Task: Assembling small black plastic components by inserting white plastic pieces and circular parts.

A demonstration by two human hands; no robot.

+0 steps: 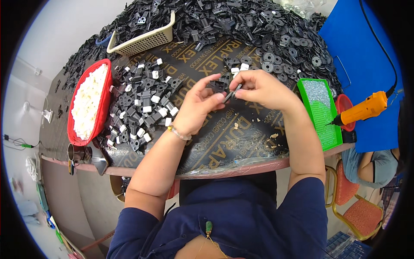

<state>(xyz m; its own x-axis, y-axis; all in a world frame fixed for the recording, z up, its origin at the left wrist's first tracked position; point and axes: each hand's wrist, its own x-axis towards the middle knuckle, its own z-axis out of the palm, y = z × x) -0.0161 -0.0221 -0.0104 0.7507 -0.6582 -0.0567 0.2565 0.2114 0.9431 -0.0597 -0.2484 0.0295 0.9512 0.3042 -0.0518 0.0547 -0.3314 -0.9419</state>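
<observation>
Black plastic, slim and bar-like, is the small piece (229, 96) I see at the centre of my remote view, between the two hands just above the desk (258, 151). The right hand (264, 90) pinches it between thumb and fingertips, a hold that I judge suits so small a part because it covers little of it. The left hand (196, 105) is curled, its thumb at the piece's near end and its forefinger spread away; I cannot tell whether it grips anything. With both hands so close, I take the thumb to be steadying the piece.

Just beyond lie a couple of white blocks (239, 68) among dark parts. To the left of the left forearm spreads a loose cluster of black plastic parts with white block ends (144, 101), and beyond that sits an oval red plastic basket (108, 80) filled with small white pieces, apparently placed within easy reach of the left hand.

Right of the right forearm, a rectangular bright-green plastic tray (339, 131) contains tiny silvery pieces; its rim probably stops them scattering. The orange power tool with a dark tip (366, 108) reaches over it on a black cable, close to the right side. A round red bowl (345, 103) is partly hidden behind the tool.

Farther out, a beige perforated basket (144, 41) stands tilted against a great heap of black plastic parts (215, 23), with black ringed discs (268, 65) toward its right. Another person's grey-blue sleeve (381, 166) shows at the right edge.
</observation>
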